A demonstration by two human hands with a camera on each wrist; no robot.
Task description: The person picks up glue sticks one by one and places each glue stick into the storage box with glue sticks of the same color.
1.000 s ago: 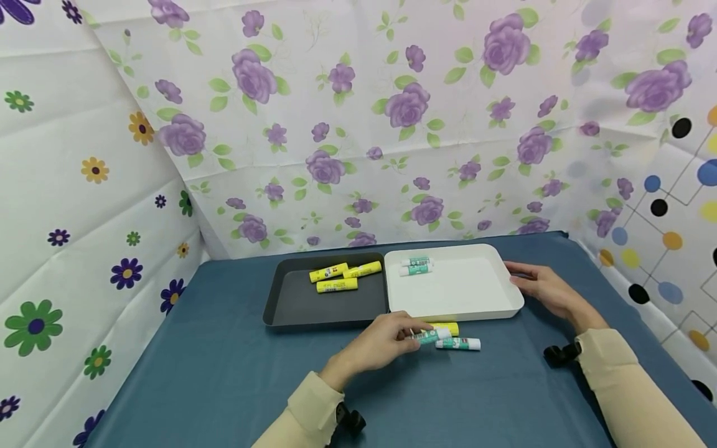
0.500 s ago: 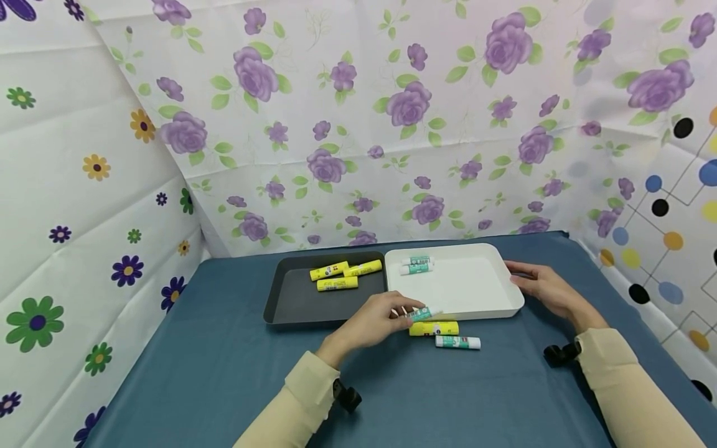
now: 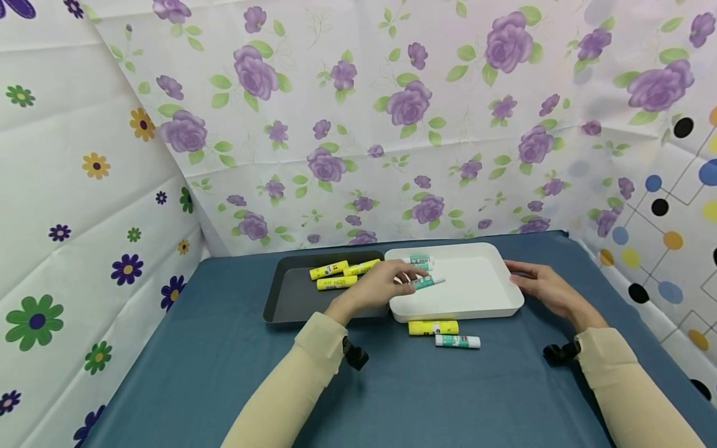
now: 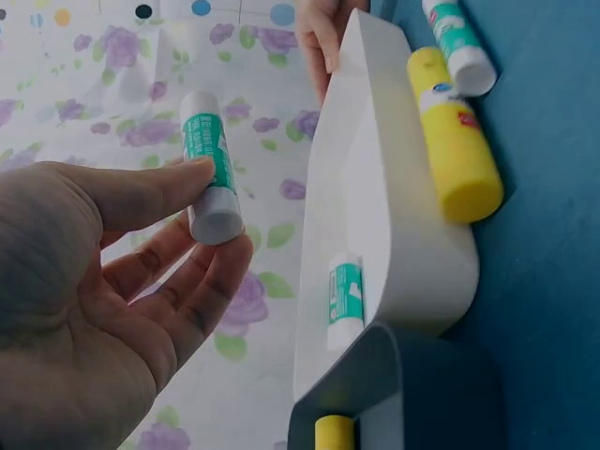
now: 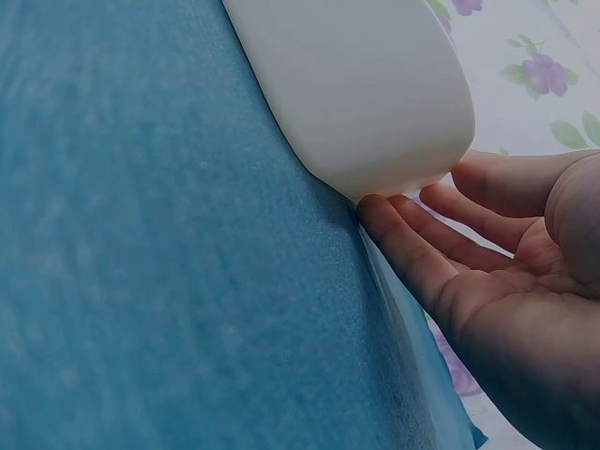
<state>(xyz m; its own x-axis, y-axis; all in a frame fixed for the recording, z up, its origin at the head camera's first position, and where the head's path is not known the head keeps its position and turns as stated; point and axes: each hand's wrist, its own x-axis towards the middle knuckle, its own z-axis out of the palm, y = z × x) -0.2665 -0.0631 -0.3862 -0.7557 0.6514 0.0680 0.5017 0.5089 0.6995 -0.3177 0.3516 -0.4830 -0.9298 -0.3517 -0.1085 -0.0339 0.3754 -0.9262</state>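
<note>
My left hand point(image 3: 381, 283) pinches a green-and-white glue stick point(image 4: 208, 155) between thumb and fingers, over the left part of the white tray point(image 3: 476, 283). In that tray, behind my fingers, lie two more green-and-white glue sticks point(image 3: 419, 259), partly covered in the head view. At the tray's right end, my right hand point(image 3: 551, 295) touches the wall with extended fingers; thumb and fingertips point(image 5: 377, 208) meet its corner in the right wrist view. In front of the white tray, a yellow glue stick point(image 3: 433, 328) and a green-and-white glue stick point(image 3: 457, 341) lie on the cloth.
Left of the white tray and against it stands a dark grey tray point(image 3: 294, 302) holding three yellow glue sticks point(image 3: 336, 283). Blue cloth point(image 3: 224, 373) covers the table. Flowered sheets point(image 3: 336, 124) rise behind and at the left, a dotted one at the right.
My left hand has lifted the green-and-white glue stick off the cloth and carried it up and back, over the white tray's front rim. My right hand stays at the tray's end.
</note>
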